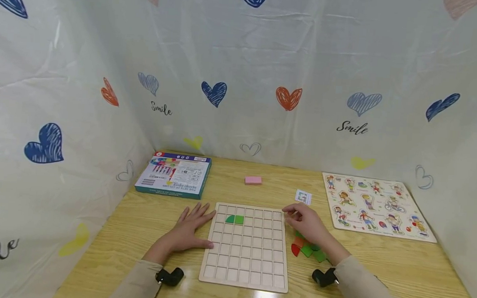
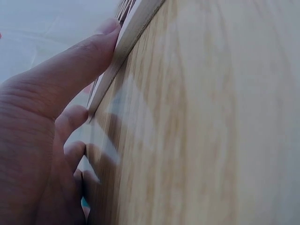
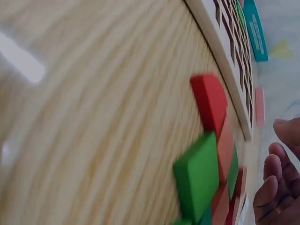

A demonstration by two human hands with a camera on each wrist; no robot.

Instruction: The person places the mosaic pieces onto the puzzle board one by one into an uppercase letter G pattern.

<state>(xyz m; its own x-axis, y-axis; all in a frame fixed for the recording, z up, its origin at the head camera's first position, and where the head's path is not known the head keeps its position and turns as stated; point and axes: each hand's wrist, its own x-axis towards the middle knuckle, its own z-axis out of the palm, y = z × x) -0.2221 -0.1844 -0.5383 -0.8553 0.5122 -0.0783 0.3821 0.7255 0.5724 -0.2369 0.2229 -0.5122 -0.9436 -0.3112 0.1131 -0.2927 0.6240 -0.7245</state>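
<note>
A pale wooden grid board [image 1: 247, 256] lies flat on the table, with two green pieces [image 1: 235, 219] set in its second row near the top left. My left hand [image 1: 191, 229] lies flat on the table against the board's left side; its thumb [image 2: 93, 51] touches the board's edge [image 2: 136, 28]. My right hand [image 1: 304, 220] hovers at the board's upper right corner, fingers [image 3: 276, 187] loosely curled with nothing seen in them. Under that wrist lies a pile of loose pieces [image 1: 308, 248], among them a red piece [image 3: 211, 101] and a green piece [image 3: 199, 176].
A blue box [image 1: 174, 174] lies at the back left, a pink block [image 1: 253, 180] behind the board, and a small card [image 1: 303, 197] near my right hand. A picture puzzle board [image 1: 377, 205] lies at the back right. Heart-printed curtains [image 1: 60, 85] wall in the table.
</note>
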